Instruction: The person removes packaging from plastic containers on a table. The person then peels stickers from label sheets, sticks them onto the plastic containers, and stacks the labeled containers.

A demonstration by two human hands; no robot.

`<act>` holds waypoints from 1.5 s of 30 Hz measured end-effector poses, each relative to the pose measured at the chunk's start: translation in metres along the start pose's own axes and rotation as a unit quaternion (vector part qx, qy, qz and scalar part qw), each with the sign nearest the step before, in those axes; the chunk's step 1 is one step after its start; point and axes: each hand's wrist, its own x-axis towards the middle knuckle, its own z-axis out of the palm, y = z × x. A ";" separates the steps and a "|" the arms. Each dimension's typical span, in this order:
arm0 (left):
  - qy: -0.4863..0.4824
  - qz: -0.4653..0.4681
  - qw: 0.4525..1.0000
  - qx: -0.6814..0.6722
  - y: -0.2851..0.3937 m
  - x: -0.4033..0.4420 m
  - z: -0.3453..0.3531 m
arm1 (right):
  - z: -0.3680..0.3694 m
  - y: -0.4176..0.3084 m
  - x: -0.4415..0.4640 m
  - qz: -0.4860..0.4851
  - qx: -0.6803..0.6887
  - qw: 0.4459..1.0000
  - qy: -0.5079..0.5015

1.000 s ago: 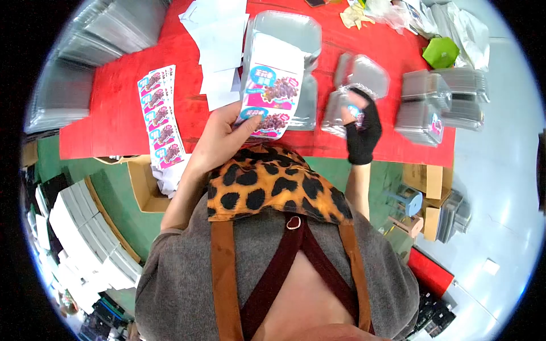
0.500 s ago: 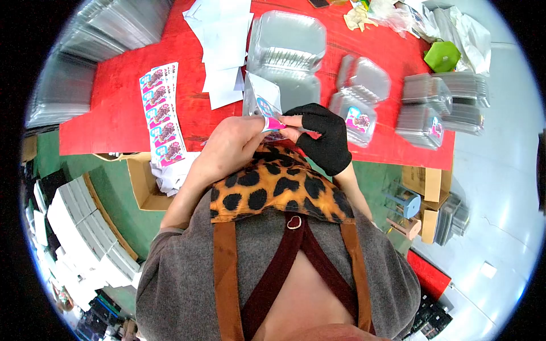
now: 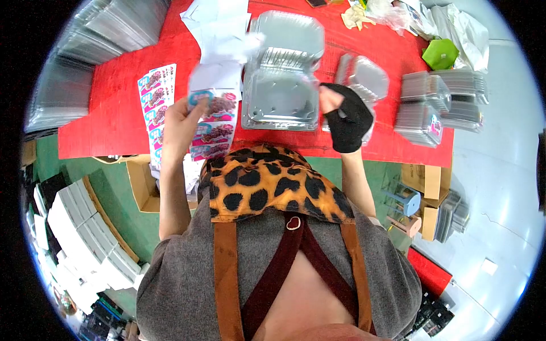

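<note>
My bare left hand pinches the edge of a sheet of grape-picture stickers, held over the table's front edge. Left of that hand lies another strip of grape stickers. A stack of clear plastic clamshell boxes stands right of the sheet. My right hand, in a black fingerless glove, is between this stack and the smaller clamshell boxes, partly covering the latter. Its fingers are bunched and blurred, and whether anything is in them I cannot make out.
White backing papers lie at the back of the red table. More clear boxes are stacked at the right, near a green object and plastic bags. Tall stacks of clear plastic are at the left. A cardboard box stands below the front edge.
My hands have parted: the left moved left with the sticker sheet, which now lies spread open, and the right moved right. The front of the middle box stack is uncovered.
</note>
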 end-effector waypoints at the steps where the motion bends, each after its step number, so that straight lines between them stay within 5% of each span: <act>1: 0.020 -0.038 0.998 -0.037 0.000 0.001 -0.004 | 0.007 0.002 0.001 -0.054 0.006 0.998 -0.022; 9: 0.048 -0.073 0.992 -0.086 0.002 -0.004 -0.002 | 0.045 0.014 -0.008 -0.158 -0.064 0.977 -0.127; 17: 0.066 -0.124 0.968 -0.209 -0.001 0.007 0.004 | 0.046 0.003 -0.020 -0.061 -0.026 0.955 -0.291; 20: 0.055 -0.129 0.962 -0.233 0.000 0.009 0.007 | 0.057 0.002 -0.026 -0.116 -0.041 0.954 -0.273; 24: 0.020 -0.125 0.964 -0.235 -0.005 0.011 0.007 | 0.059 -0.003 -0.032 0.000 -0.023 0.963 -0.269; 30: 0.005 -0.027 0.990 -0.138 0.003 0.002 0.016 | 0.030 0.039 -0.067 0.168 -0.170 0.967 -0.087; 34: -0.005 -0.046 0.986 -0.163 -0.003 0.007 0.017 | 0.011 0.041 -0.073 0.311 -0.023 0.940 -0.141; 41: 0.001 -0.074 0.975 -0.208 0.001 0.007 0.021 | 0.008 0.048 -0.077 0.249 -0.052 0.957 -0.137; 44: 0.016 -0.072 0.963 -0.258 0.006 0.004 0.021 | -0.006 0.048 -0.068 0.369 0.076 0.917 -0.130; 45: 0.025 -0.066 0.963 -0.261 0.009 0.003 0.021 | -0.009 0.046 -0.060 0.503 0.204 0.834 -0.100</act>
